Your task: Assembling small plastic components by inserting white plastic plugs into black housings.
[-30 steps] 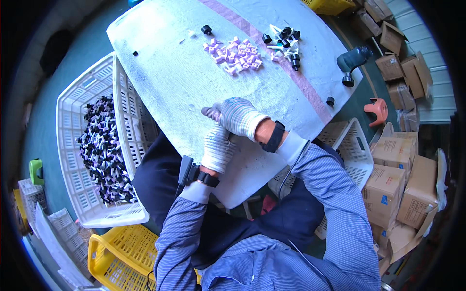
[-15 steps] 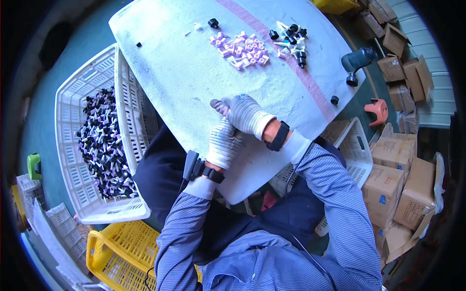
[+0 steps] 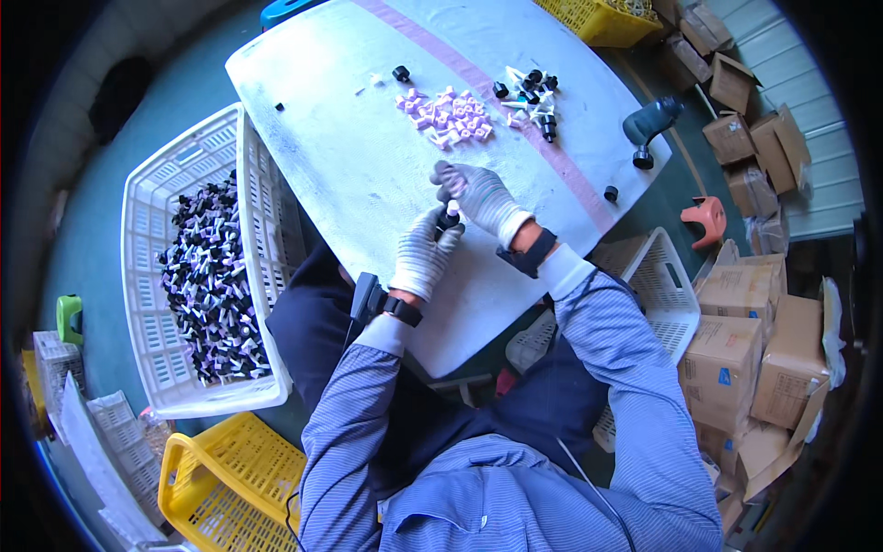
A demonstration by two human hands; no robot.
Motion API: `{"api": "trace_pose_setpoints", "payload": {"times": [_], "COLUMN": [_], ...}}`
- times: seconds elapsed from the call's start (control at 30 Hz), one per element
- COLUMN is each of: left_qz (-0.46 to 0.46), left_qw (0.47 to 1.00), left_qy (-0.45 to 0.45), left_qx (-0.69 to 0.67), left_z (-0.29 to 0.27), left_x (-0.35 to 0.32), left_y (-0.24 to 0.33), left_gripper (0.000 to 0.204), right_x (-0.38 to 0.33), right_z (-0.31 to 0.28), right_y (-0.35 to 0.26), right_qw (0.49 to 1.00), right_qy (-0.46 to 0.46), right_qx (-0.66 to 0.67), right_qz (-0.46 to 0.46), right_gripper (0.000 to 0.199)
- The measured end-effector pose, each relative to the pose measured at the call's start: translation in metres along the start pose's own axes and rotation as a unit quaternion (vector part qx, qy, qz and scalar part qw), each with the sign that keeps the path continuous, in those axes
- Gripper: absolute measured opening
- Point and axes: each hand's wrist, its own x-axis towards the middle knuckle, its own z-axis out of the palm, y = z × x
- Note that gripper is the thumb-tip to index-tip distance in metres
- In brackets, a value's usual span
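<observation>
My left hand (image 3: 425,256) and my right hand (image 3: 478,196), both in white knit gloves, meet over the white table (image 3: 349,156). Between their fingertips sits a small black part with a pale tip (image 3: 449,219), and both hands pinch it. Beyond the hands lies a heap of small pink pieces (image 3: 449,115), with a cluster of black and white parts (image 3: 532,92) to its right. A lone black cap (image 3: 401,73) rests farther back.
A white crate (image 3: 152,221) full of black, white and purple parts stands at my left. Yellow baskets sit at lower left (image 3: 221,478) and at the far edge (image 3: 602,18). Cardboard boxes (image 3: 745,331), a white basket (image 3: 658,276), an orange stool (image 3: 704,219) and a dark bottle (image 3: 648,124) lie right.
Both hands have stayed together on the small part. The view has shifted, so the table and hands sit lower in the picture.
</observation>
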Motion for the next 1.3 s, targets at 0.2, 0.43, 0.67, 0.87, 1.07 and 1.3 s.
{"api": "trace_pose_setpoints", "payload": {"times": [0.2,0.43,0.67,0.87,1.07,1.3], "left_qz": [-0.111,-0.049,-0.1,-0.206,-0.187,-0.161], "left_qw": [0.993,0.998,0.985,0.907,0.825,0.747], "left_qy": [-0.042,-0.043,-0.091,-0.247,-0.074,0.113], "left_qx": [0.003,0.026,-0.109,-0.273,-0.528,-0.635], "left_z": [0.0,-0.003,-0.006,-0.034,-0.055,-0.096], "left_x": [0.007,-0.008,-0.011,-0.016,-0.015,-0.007], "left_y": [0.02,0.009,0.016,0.038,0.031,0.019], "left_gripper": [0.034,0.037,0.029,0.035,0.033,0.022], "right_x": [-0.038,-0.056,-0.067,-0.076,-0.091,-0.119], "right_z": [-0.026,-0.02,-0.016,-0.025,-0.036,-0.032], "right_y": [0.024,0.019,0.008,0.007,0.031,0.064], "right_qw": [0.982,0.987,0.997,0.981,0.979,0.977], "right_qy": [0.008,-0.002,-0.036,-0.022,0.024,0.004], "right_qx": [-0.168,-0.149,0.034,0.192,0.178,0.147], "right_qz": [-0.082,-0.057,0.058,0.013,0.094,0.154], "right_gripper": [0.034,0.031,0.031,0.028,0.036,0.035]}}
